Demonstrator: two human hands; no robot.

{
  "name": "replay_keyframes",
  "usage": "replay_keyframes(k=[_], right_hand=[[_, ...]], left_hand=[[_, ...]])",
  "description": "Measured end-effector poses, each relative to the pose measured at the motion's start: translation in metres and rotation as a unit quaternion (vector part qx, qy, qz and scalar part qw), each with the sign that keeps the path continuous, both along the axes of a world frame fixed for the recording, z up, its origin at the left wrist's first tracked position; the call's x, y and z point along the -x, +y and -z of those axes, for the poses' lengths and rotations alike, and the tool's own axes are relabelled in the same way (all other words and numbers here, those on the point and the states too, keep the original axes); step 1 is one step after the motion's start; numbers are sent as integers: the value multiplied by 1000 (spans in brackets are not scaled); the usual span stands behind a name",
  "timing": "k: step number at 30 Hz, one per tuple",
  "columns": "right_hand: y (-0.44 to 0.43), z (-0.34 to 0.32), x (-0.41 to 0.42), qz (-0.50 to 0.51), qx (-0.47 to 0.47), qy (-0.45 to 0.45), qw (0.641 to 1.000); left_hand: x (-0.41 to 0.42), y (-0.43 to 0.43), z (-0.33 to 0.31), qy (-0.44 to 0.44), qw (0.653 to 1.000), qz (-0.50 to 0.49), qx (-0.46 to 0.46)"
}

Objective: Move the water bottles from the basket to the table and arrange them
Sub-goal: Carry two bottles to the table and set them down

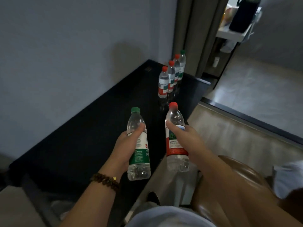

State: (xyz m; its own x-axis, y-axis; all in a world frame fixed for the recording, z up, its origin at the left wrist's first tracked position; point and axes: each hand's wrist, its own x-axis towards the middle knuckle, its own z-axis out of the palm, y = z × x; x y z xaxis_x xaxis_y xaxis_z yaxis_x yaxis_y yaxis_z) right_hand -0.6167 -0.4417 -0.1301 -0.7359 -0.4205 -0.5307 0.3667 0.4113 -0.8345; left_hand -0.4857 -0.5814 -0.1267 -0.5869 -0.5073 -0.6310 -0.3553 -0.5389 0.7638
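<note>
Bottle with green cap (139, 155) gripped by left hand (125, 145), red-capped bottle (175, 149) by right hand (192, 141).

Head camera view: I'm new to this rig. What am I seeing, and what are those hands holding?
No machine here: one camera on a person's head looks forward and down at their bare hands. The left hand grips a green-capped bottle; the right hand grips a red-capped bottle, both roughly upright in the air by a black table. Farther along it, four bottles stand in a row, three red-capped, the farthest green-capped.
</note>
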Motion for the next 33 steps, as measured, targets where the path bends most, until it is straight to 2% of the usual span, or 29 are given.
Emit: replay_keyframes(k=[8, 15, 19, 25, 30, 33], right_hand=[[-76, 7, 64, -69, -31, 3, 997], [-143, 22, 99, -197, -12, -11, 980], [-166, 29, 137, -287, 7, -11, 958], [-194, 51, 232, -410, 5, 14, 912], [-186, 60, 333, -495, 17, 38, 868], [-175, 58, 388, -518, 33, 44, 853]], left_hand=[[54, -62, 6, 8, 1000, -27, 6], [64, -103, 33, -27, 989, -143, 30], [88, -112, 43, -53, 978, -201, 33], [171, -101, 60, -73, 955, -274, 92], [255, -73, 60, -67, 946, -283, 144], [302, -62, 55, -66, 948, -250, 185]])
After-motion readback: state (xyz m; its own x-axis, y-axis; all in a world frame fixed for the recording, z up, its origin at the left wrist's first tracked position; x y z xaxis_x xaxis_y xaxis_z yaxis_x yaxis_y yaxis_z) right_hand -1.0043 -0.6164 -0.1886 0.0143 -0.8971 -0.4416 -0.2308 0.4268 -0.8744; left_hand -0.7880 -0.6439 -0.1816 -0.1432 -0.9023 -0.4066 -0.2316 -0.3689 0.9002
